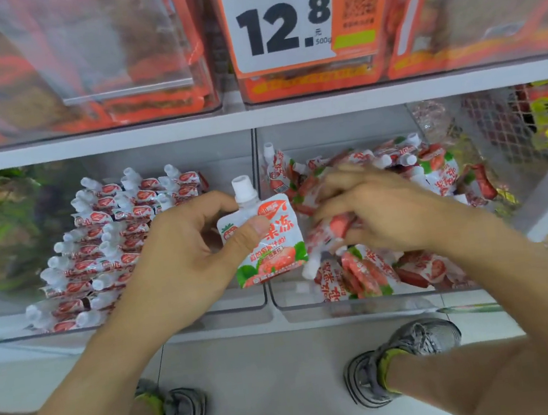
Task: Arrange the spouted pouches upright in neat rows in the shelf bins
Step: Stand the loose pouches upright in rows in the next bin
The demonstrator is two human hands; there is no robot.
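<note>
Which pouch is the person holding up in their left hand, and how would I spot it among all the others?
Look at the lower shelf, where two clear bins sit side by side: the left bin with neat rows, the right bin a loose heap. In front of the divider between them, the left hand pinches one strawberry pouch. It alone is upright, facing the camera, white spout on top.

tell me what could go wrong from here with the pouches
1. The left hand pinches the upright pouch by one edge with the thumb, so it might slip or tilt.
2. The right hand is blurred in the jumbled right bin; a grabbed pouch could drag others out.
3. Placing could topple the neat rows in the left bin.
</note>
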